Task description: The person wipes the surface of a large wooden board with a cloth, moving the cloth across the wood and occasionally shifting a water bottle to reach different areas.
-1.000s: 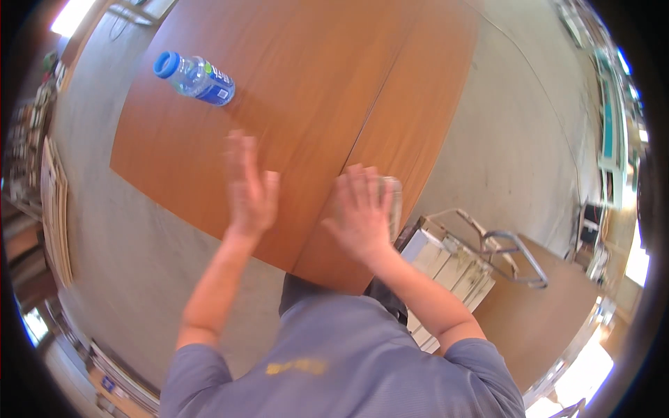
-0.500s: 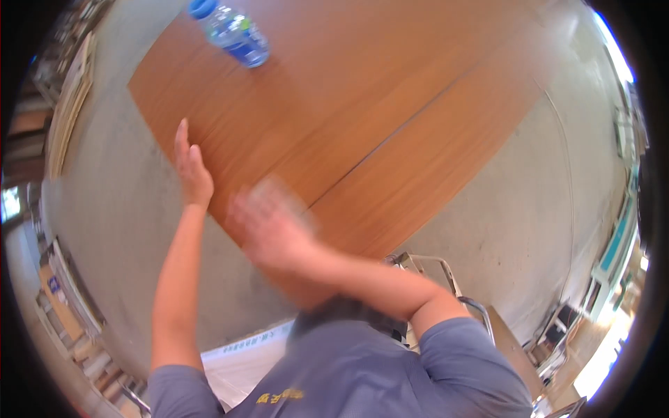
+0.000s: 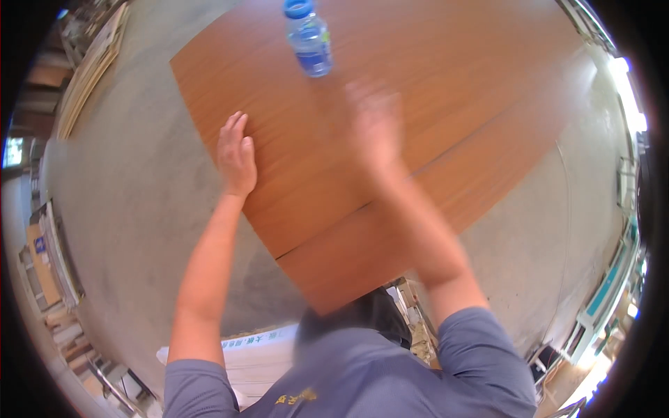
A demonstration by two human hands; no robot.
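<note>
A brown wood-grain tabletop (image 3: 300, 202), crossed by a thin dark seam, spreads out in front of me. My left hand (image 3: 237, 157) rests at its left edge, with the fingers stretched out and nothing in them. Over the middle of the board, my right hand (image 3: 376, 125) is smeared by motion. Its fingers are too blurred to show whether they hold anything. Just beyond it to the left stands a clear plastic bottle (image 3: 310, 45) with a blue cap and a blue label.
Flat boards (image 3: 94, 70) lean at the far left. A white wrapped stack (image 3: 258, 362) with printing sits beside my body at lower left. Along the right rim runs a teal and white machine or bench (image 3: 606, 279). Grey floor (image 3: 132, 230) surrounds the tabletop.
My right hand has swept from the near left edge out across the board, away from me. A pale blur seen at it earlier cannot be made out now. The view has shifted.
</note>
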